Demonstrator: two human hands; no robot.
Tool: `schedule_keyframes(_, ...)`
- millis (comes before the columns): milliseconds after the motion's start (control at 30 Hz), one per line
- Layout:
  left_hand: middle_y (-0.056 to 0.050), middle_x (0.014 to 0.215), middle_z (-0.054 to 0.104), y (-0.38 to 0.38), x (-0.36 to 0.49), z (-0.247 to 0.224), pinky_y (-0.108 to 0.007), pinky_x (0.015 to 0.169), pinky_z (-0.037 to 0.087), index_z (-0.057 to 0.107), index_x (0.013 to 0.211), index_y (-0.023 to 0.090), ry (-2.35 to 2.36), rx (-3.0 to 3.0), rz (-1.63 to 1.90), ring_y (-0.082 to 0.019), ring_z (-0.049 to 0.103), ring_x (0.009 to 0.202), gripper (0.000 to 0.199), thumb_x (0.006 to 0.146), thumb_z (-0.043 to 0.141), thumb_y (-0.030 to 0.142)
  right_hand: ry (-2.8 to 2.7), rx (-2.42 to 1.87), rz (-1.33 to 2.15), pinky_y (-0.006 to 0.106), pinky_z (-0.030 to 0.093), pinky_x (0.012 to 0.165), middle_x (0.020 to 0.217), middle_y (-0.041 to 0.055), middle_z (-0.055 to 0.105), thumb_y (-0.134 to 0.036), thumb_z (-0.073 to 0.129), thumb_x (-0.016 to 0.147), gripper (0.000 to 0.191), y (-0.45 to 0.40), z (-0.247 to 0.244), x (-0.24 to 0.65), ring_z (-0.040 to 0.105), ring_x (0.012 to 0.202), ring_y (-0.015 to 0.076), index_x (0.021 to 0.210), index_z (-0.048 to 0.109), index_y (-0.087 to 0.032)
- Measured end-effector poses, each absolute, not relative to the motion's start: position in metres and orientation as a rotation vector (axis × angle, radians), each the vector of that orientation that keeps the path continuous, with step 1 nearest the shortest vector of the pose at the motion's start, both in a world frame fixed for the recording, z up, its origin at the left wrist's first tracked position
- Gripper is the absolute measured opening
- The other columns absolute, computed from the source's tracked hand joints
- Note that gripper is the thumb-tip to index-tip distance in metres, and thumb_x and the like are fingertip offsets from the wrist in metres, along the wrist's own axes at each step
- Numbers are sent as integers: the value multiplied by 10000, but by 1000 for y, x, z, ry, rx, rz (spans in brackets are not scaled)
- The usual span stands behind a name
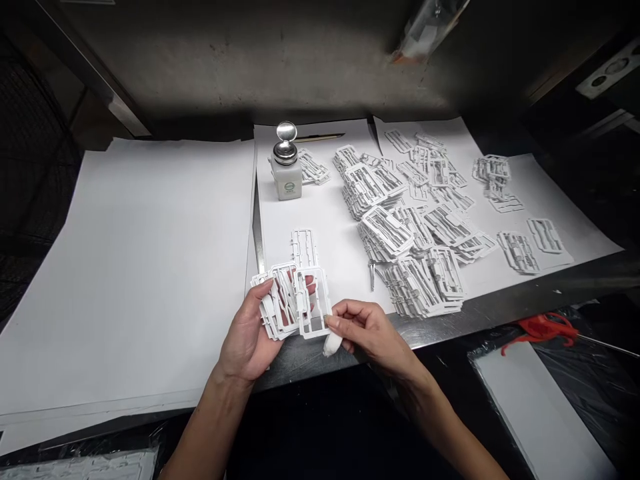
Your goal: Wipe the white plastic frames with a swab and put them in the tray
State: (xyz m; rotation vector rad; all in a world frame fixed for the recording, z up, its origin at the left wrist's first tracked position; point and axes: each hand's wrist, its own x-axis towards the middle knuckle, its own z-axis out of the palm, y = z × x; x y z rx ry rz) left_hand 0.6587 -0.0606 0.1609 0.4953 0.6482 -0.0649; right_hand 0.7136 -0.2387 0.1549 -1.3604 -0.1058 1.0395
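Observation:
In my left hand [246, 341] lies a small stack of white plastic sprue frames [277, 303], its thumb over the left edge and fingers behind. My right hand [367, 328] pinches the lower right corner of one white frame [315, 333], which overlaps the right side of that stack. A white wad or wrapping [333, 344] shows under the right fingers; I cannot tell whether it is worn on a finger. Just beyond the held stack, a single white frame [305, 247] is seen on the paper.
Heaps of similar frames [417, 287] cover the right side of the paper-lined bench. A white pump bottle [287, 181] with its metal lid raised stands behind my hands. A small metal pin-like piece [373, 277] lies near the heaps. White paper [150, 267] spreads left; a red tool [545, 330] lies lower right.

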Motion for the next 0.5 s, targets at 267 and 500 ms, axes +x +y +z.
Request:
schedule_keyframes(267,-123,1197,622,-62,659,162,-398,961,438,568,1217,114,592,492,-85,-276,551,1128,454,869,486,394,-98,-1331,1014,169,342,471,616,-17,559,-381,672,800,257,-237,148,711,434,482,48,784,591,-137)
schedule_keyframes(500,-150,1218,602,-60,658,163,-398,975,425,569,1211,83,594,459,-121,-280,523,1162,530,875,436,471,-143,-1331,1054,176,352,466,631,-28,522,-428,677,771,307,-223,146,707,433,482,52,812,601,-133)
